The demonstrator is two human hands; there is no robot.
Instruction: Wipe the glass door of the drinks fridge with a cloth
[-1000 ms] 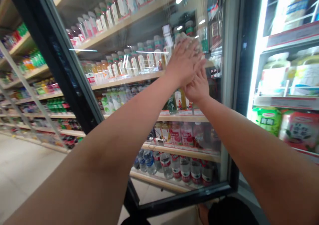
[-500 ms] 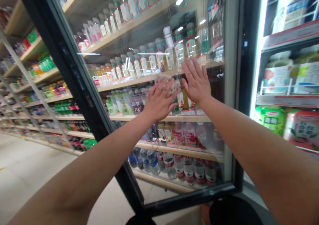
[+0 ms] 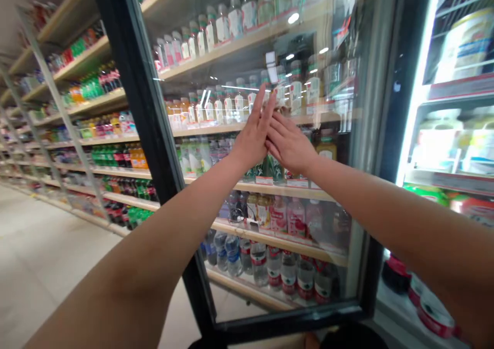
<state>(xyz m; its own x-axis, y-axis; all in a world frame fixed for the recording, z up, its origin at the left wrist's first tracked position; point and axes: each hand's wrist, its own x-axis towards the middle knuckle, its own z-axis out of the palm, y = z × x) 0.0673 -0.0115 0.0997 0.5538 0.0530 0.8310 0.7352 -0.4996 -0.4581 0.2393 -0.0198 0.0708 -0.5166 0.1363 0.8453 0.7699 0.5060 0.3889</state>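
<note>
My left hand [image 3: 252, 138] and my right hand [image 3: 289, 145] meet in front of a black-framed glass door [image 3: 320, 297] that stands ajar. The left fingers point upward, stretched out and seen nearly edge-on. Beside it, the right hand's fingers slant up to the left, close together, and their tips overlap the left hand. A small crumpled bit of pale cloth [image 3: 284, 110] shows just above the right fingers; the rest is hidden behind the hands. It appears to lie under the right hand, against the glass.
Bottles on wooden shelves [image 3: 247, 185] show in the door glass. To the right is a lit cooler [image 3: 443, 91] with drinks on racks. Long store shelves [image 3: 73, 148] run along the left, beside a pale floor [image 3: 27, 256].
My hands have come together; before, they were apart, with the cloth under the left palm. The cloth now shows by the right fingers. The view has shifted slightly.
</note>
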